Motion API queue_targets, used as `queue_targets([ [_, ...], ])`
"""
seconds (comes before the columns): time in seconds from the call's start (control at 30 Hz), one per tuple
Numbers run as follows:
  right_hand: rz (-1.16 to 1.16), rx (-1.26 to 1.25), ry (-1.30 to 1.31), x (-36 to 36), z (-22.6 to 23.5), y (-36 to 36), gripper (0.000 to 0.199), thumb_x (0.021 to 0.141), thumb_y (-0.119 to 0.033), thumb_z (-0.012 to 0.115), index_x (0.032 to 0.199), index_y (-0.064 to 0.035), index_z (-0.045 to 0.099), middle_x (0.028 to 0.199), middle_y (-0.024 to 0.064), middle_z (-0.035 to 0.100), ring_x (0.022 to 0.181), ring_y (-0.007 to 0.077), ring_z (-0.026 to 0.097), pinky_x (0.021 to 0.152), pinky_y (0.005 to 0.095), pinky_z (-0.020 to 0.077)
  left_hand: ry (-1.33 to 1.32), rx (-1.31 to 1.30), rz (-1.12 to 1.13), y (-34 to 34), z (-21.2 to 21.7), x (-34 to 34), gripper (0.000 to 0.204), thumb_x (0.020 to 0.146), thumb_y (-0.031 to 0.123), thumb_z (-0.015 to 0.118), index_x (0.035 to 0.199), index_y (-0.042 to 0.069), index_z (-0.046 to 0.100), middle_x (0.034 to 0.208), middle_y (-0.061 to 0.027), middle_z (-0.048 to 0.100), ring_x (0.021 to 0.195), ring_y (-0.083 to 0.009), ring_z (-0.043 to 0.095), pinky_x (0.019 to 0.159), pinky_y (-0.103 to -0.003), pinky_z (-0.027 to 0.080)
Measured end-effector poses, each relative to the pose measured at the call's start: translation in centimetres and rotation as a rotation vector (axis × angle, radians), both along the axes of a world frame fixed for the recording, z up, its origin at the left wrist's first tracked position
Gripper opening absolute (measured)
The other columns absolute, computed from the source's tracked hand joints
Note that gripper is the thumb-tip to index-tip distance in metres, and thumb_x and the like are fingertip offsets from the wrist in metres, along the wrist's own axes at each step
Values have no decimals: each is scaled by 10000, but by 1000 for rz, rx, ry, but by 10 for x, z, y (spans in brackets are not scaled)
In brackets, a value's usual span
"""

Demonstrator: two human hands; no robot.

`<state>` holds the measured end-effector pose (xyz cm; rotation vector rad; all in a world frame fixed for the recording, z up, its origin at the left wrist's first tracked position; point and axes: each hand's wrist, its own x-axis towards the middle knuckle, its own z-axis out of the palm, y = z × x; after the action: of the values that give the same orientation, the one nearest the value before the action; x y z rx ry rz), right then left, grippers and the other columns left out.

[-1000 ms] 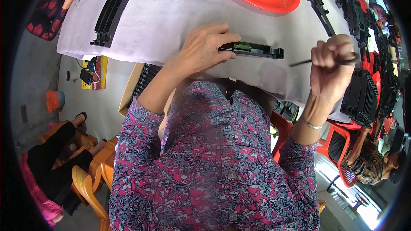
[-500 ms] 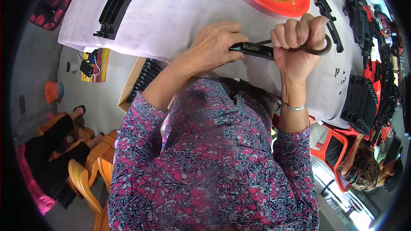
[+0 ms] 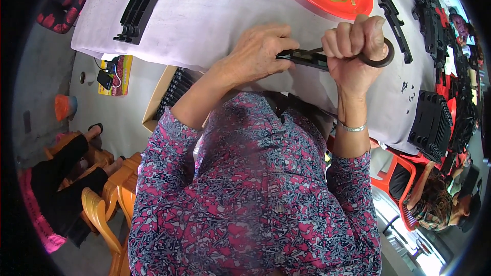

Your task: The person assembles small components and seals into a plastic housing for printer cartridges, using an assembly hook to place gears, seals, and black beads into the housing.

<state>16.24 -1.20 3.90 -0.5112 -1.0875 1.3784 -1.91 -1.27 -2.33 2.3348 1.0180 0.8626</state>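
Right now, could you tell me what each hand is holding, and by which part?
The right hand grips dark metal scissors by their ring handles. The left hand presses a long black plastic strip at its left end against the white table.

I see a long, flat black plastic strip [image 3: 307, 59] lying level on the white-covered table. Dark metal scissors [image 3: 376, 57] meet its right end, their ring handle upright.

black strip [image 3: 307, 59] mostly hidden under both hands, scissor blades [image 3: 313, 51] covered by fingers [image 3: 353, 35], red tray [image 3: 332, 2] cut off at top
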Motion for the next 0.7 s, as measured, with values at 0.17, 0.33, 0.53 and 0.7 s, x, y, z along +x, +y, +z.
queue_targets([
  [0.17, -4, -46, 57, -7, -3, 2, 545, 1011, -428, 535, 614, -108, 342, 537, -32, 252, 461, 82, 218, 441, 270, 171, 6, 6, -5, 2, 0, 0, 390, 697, 199, 764, 1043, 34, 691, 847, -122, 540, 833, -324, 578, 705, -429, 462],
  [0.33, -22, -31, 68, -10, -8, 4, 532, 1032, -379, 510, 609, -98, 354, 530, -39, 243, 460, 84, 221, 439, 276, 170, 11, 7, -13, 2, -3, 1, 399, 697, 203, 763, 1050, 34, 691, 856, -121, 550, 837, -327, 582, 709, -429, 467],
  [0.53, -4, -13, 58, -9, -5, 3, 517, 1035, -352, 513, 610, -100, 361, 537, -39, 248, 463, 81, 224, 441, 271, 173, 10, 3, -3, 2, -2, 1, 391, 691, 199, 762, 1040, 36, 695, 850, -119, 554, 833, -327, 585, 703, -432, 473],
  [0.7, -23, -26, 81, -15, -8, 1, 511, 1039, -340, 508, 614, -102, 353, 540, -37, 251, 459, 77, 213, 442, 276, 169, 3, 12, -5, 2, -2, 0, 382, 689, 192, 761, 1030, 32, 696, 841, -121, 550, 832, -328, 583, 700, -433, 472],
])
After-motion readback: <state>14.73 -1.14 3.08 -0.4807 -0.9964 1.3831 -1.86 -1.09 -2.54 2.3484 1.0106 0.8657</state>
